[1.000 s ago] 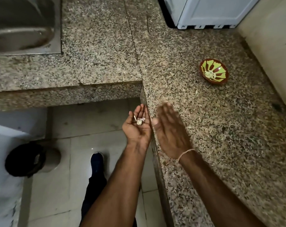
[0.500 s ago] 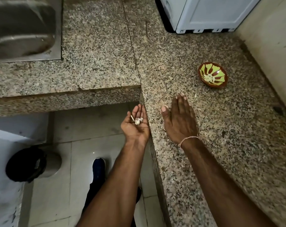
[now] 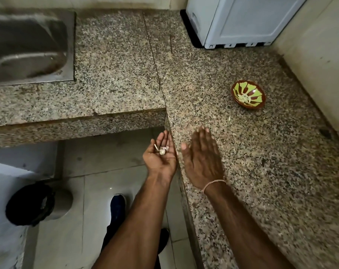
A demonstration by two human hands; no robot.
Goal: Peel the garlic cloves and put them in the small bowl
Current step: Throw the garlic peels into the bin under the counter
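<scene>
Nearest the camera, two bare forearms are seen reaching forward, with a dark shoe (image 3: 117,207) on the tiled floor (image 3: 98,166) below them. A thin thread band (image 3: 213,184) is worn at the right wrist. To the left on the floor, a dark-rimmed bin (image 3: 31,203) is seen.

The left hand (image 3: 160,155) is held palm up just beside the edge of the granite bench (image 3: 261,171), off the bench and over the floor. Its fingers are nearly straight and relaxed, and nothing is gripped; a small pale garlic piece with scraps of skin (image 3: 161,150) is cradled loosely in the palm. Whether that piece is a clove or only husk cannot be told.

The right hand (image 3: 202,158) is held flat over the bench, palm down, fingers straight and together, thumb out to the left; nothing is held in it. Its outline is blurred, and whether the bench is touched cannot be told.

Farther on and to the right, the small bowl (image 3: 248,97), brown with a green pattern, is set on the bench, well apart from both hands, with pale peeled garlic cloves (image 3: 243,98) lying in its bottom. A small pale scrap (image 3: 229,118) lies on the bench in front of it.

At the far left a steel sink (image 3: 28,49) is set into the bench, and at the far right a white appliance (image 3: 240,22) stands by the wall.
</scene>
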